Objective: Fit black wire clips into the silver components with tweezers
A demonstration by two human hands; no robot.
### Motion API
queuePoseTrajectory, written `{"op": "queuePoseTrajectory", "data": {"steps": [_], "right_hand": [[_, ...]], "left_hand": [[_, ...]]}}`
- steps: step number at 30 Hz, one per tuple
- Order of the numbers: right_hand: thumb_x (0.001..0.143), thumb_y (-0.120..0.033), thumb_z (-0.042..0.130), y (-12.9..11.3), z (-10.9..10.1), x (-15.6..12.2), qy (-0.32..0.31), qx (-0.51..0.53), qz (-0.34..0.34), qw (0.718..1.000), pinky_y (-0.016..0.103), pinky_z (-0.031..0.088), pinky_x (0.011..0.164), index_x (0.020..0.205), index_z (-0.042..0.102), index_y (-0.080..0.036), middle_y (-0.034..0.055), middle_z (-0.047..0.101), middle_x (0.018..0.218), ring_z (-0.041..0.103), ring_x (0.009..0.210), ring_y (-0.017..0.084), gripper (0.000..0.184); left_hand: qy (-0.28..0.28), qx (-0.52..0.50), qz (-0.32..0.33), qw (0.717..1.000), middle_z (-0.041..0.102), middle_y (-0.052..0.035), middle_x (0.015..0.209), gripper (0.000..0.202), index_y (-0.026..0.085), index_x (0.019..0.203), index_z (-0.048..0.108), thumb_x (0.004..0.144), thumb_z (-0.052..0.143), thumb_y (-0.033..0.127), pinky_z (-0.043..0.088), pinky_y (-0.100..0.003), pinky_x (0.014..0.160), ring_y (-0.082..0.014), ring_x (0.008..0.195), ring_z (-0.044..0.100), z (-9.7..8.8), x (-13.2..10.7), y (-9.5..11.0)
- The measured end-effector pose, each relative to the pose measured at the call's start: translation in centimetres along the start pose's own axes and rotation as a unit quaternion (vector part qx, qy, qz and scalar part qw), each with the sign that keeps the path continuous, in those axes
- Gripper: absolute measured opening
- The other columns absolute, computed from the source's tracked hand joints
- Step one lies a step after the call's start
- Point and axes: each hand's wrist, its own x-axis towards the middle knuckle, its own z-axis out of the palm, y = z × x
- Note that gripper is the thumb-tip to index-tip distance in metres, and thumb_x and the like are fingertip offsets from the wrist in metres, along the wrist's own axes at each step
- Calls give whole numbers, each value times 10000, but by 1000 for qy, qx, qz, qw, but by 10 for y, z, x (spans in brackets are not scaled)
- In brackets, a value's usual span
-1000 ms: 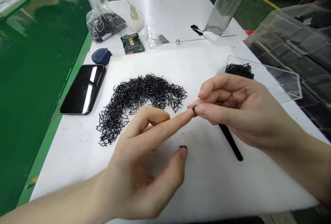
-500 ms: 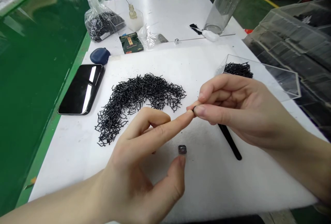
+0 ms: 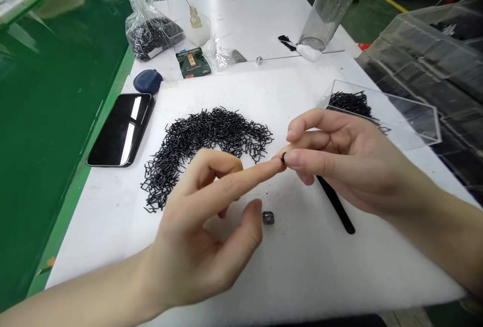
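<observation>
Between the thumb and fingers of my right hand is a tiny black piece, mostly hidden, so its exact kind cannot be made out. My left hand reaches up to it, its index fingertip touching the piece while the thumb stands apart and the other fingers curl. Below the fingertips a small dark, glossy squarish piece lies on the white mat. Behind my left hand spreads a curved heap of thin, bent black wire-like pieces. Under my right hand a slim black tool shows only one end.
A clear tray with more black pieces sits behind my right hand. On the left lie a phone and a dark blue case. Farther back are a plastic bag, a green packet and a tall glass cylinder.
My left thumb has drawn up and left, away from the glossy piece. The left index finger still meets the tiny piece in my right pinch. The view has shifted slightly.
</observation>
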Motion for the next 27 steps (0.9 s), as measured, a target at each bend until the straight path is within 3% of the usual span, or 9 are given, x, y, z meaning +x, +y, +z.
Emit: {"op": "queuePoseTrajectory", "data": {"steps": [4, 8, 12, 17, 22, 27], "right_hand": [[948, -285, 1045, -1, 3, -2, -39, -12, 16, 999, 266, 679, 656, 1007, 902, -341, 4, 927, 929, 932, 988, 253, 164], [901, -270, 1078, -5, 11, -4, -66, -19, 33, 997, 263, 695, 658, 968, 892, -341, -15, 896, 835, 883, 824, 217, 210], [855, -224, 1101, -9, 16, -6, -75, -4, 68, 995, 233, 696, 652, 949, 869, -349, -63, 781, 642, 827, 690, 188, 279], [852, -164, 1095, -11, 17, -8, -74, -4, 105, 992, 126, 660, 690, 930, 886, -331, -68, 863, 771, 841, 746, 120, 279], [844, -139, 1085, -11, 17, -7, -80, -14, 85, 993, 49, 618, 698, 950, 940, -324, -72, 869, 823, 804, 751, 68, 258], [821, -128, 1092, -10, 16, -8, -85, -12, 88, 992, 49, 620, 684, 937, 958, -340, -65, 862, 817, 774, 716, 65, 276]], "left_hand": [[39, -68, -45, 996, 736, -33, 1086, 581, 407, 1439, 915, 995, 876, 36, 617, -278, 634, -183, 914, 669, 2, 4, -2], [42, -119, -106, 986, 828, -32, 1036, 405, 399, 1266, 988, 966, 1006, 126, 617, -298, 642, -179, 858, 714, 1, 6, -1], [46, -99, -94, 989, 858, -16, 978, 323, 372, 1169, 1010, 963, 1021, 123, 606, -256, 634, -137, 795, 755, -1, 8, 0], [52, -81, -92, 991, 872, -3, 951, 293, 296, 1122, 1015, 923, 1039, 83, 595, -188, 624, -99, 789, 757, -3, 9, 0], [65, -105, -127, 984, 877, 2, 928, 274, 316, 1061, 1016, 903, 1048, 95, 599, -222, 606, -114, 764, 750, -2, 9, 1], [77, -136, -154, 976, 869, 13, 889, 275, 338, 989, 1013, 880, 1037, 86, 577, -234, 585, -111, 730, 735, -1, 11, 1]]}}
